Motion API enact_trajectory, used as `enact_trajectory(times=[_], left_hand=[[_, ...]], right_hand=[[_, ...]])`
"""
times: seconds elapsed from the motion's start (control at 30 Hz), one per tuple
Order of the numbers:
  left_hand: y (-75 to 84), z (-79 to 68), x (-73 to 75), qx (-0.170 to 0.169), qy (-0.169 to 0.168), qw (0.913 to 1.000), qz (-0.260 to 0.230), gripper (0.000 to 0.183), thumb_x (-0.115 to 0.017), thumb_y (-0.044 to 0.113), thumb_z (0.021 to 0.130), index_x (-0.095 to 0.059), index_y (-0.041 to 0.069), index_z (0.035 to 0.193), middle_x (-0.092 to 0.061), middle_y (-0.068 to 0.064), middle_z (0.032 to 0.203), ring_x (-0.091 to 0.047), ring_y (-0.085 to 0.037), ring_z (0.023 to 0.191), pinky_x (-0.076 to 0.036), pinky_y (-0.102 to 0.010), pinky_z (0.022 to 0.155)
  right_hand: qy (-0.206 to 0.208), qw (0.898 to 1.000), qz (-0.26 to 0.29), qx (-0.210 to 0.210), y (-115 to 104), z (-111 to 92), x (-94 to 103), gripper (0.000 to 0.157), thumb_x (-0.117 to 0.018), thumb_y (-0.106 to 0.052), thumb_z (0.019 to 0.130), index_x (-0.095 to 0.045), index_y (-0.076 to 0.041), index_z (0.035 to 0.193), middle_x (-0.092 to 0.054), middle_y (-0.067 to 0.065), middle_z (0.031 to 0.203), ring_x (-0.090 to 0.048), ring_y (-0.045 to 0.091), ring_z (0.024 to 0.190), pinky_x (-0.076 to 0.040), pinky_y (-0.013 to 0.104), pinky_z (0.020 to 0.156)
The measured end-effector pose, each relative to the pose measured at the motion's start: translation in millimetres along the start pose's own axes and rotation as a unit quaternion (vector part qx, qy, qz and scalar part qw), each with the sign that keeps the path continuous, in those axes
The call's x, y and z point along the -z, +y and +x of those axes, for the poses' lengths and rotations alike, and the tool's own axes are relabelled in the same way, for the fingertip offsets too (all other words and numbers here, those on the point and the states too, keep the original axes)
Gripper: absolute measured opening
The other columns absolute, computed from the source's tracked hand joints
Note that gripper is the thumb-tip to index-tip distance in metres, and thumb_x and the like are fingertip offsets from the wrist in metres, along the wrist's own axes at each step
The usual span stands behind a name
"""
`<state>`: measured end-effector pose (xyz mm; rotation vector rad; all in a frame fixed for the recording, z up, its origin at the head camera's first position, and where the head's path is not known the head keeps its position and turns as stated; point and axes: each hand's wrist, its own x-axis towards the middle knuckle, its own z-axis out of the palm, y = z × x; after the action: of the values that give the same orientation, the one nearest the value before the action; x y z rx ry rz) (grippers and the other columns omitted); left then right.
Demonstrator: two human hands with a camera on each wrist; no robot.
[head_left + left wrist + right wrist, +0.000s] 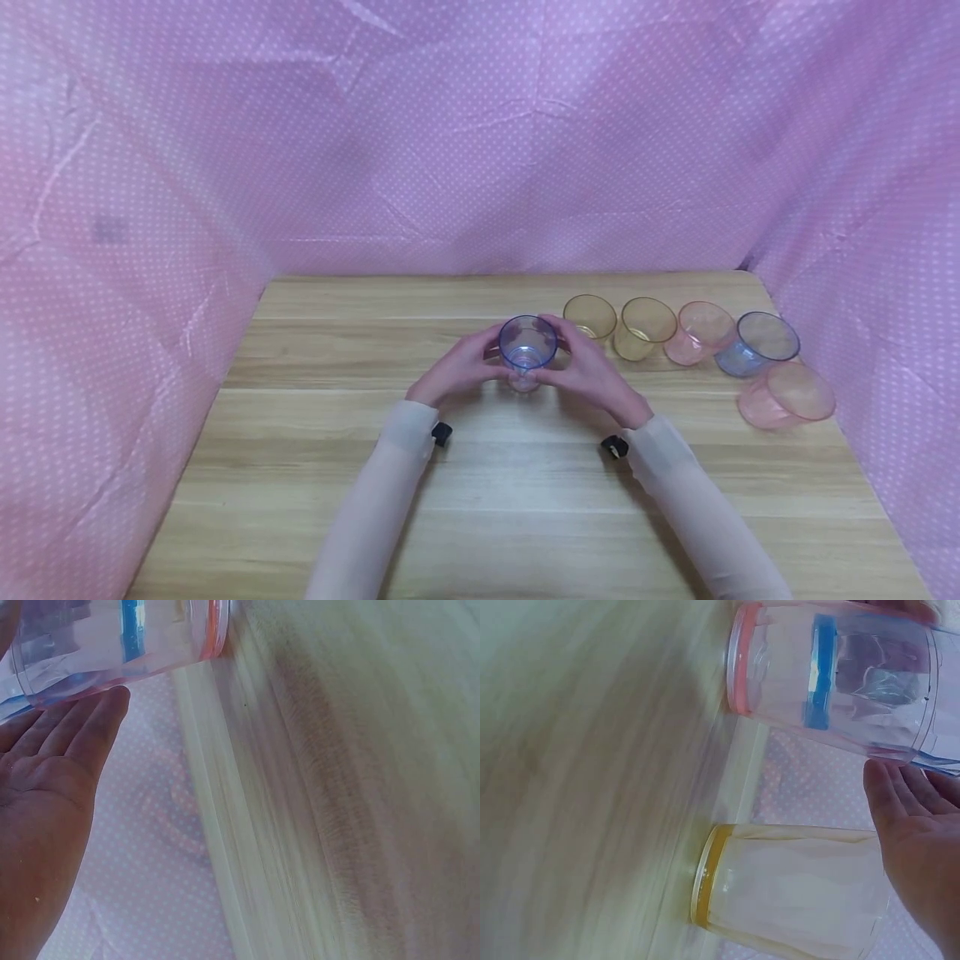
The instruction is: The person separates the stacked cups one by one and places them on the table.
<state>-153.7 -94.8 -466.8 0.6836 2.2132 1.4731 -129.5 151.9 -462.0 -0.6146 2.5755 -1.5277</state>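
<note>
In the head view a clear blue cup (528, 327) stands upright near the middle of the table. It sits inside a clear pink cup (524, 384), whose pink base rests on the wood. My left hand (459, 365) holds the blue cup from the left and my right hand (594, 373) from the right, both thumbs on the near side. The right wrist view shows the blue base band (821, 671) within the pink cup's wall, above the pink base band (742, 660). Part of the left fingers is hidden by the nested cups.
Right of the hands, two yellow cups (648, 323), a pink cup (703, 329) and a blue cup (765, 337) stand in a row. Another pink cup (787, 396) stands nearer, by the table's right edge. One yellow cup is close behind my right hand. Pink dotted cloth (480, 167) surrounds the table.
</note>
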Motion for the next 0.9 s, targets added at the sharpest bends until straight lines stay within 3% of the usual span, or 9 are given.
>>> enact_trajectory(times=[0.17, 0.43, 0.63, 0.9], left_hand=[[-0.1, 0.4, -0.7, 0.001, 0.002, 1.0000, 0.004, 0.084, -0.081, 0.009, 0.090, -0.037, 0.013, 0.161, -0.052, -0.010, 0.154, -0.053, -0.028, 0.139, -0.047, -0.035, 0.115], [0.9, 0.9, -1.3, 0.000, 0.006, 0.9990, 0.045, 0.080, -0.081, 0.011, 0.091, -0.041, 0.014, 0.159, -0.055, -0.010, 0.151, -0.054, -0.028, 0.138, -0.047, -0.036, 0.115], [1.3, 1.5, -2.3, -0.001, 0.013, 0.9978, 0.065, 0.075, -0.081, 0.012, 0.091, -0.045, 0.011, 0.156, -0.057, -0.010, 0.150, -0.056, -0.027, 0.136, -0.047, -0.033, 0.114], [-0.7, -0.6, -3.9, -0.001, 0.020, 0.9984, 0.052, 0.069, -0.081, 0.011, 0.091, -0.050, 0.010, 0.152, -0.059, -0.009, 0.148, -0.057, -0.026, 0.135, -0.049, -0.033, 0.113]], right_hand=[[-0.004, 1.000, 0.003, -0.005, 0.3, 1.2, -1.6, 0.098, -0.092, -0.027, 0.080, -0.036, -0.001, 0.156, -0.051, 0.019, 0.151, -0.054, 0.040, 0.135, -0.043, 0.053, 0.117], [-0.004, 1.000, 0.010, 0.022, 3.9, 1.6, -3.3, 0.090, -0.090, -0.020, 0.083, -0.038, -0.002, 0.155, -0.054, 0.020, 0.148, -0.054, 0.038, 0.136, -0.044, 0.050, 0.117], [-0.004, 1.000, 0.012, 0.012, 3.9, 1.3, -3.9, 0.090, -0.087, -0.024, 0.086, -0.036, -0.002, 0.156, -0.052, 0.021, 0.150, -0.053, 0.041, 0.136, -0.043, 0.051, 0.117], [0.003, 1.000, 0.027, 0.005, 4.0, 0.0, -6.4, 0.090, -0.088, -0.025, 0.085, -0.038, -0.001, 0.156, -0.053, 0.020, 0.149, -0.054, 0.040, 0.135, -0.044, 0.049, 0.116]])
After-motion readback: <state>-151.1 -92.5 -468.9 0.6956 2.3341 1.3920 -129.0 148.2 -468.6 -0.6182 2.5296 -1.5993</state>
